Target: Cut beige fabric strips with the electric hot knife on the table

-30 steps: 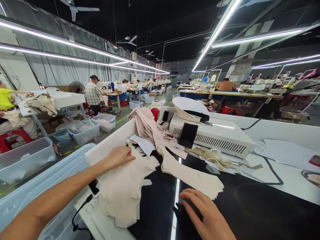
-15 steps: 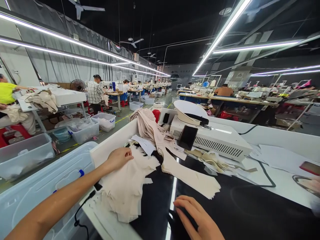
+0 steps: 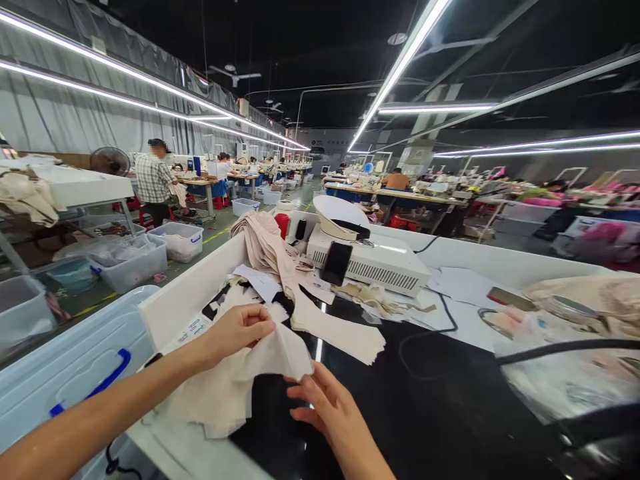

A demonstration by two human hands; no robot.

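My left hand (image 3: 247, 328) pinches the top edge of a cream fabric piece (image 3: 283, 352), lifting it off a pile. At the piece's right corner my right hand (image 3: 333, 407) takes the edge between thumb and fingers; the other fingers are spread below. Under and beside my left hand lies the pile of cut cream fabric (image 3: 220, 400), its ragged edges spread over the black tabletop (image 3: 400, 413). Beyond my hands, one long cream cut piece (image 3: 340, 330) lies flat on the black surface.
A bundle of beige fabric strips (image 3: 260, 243) hangs over the table's left wall. Behind are a white vented machine (image 3: 380, 263), a leaning phone (image 3: 337, 262), a round white cap-like object (image 3: 340, 213) and scraps (image 3: 380, 300). Plastic bags (image 3: 565, 373) lie right; a translucent bin (image 3: 100, 347) stands left.
My left hand has lifted a fabric piece from the pile and drawn it right. My right hand has moved up and left to meet its corner. The view has turned right.
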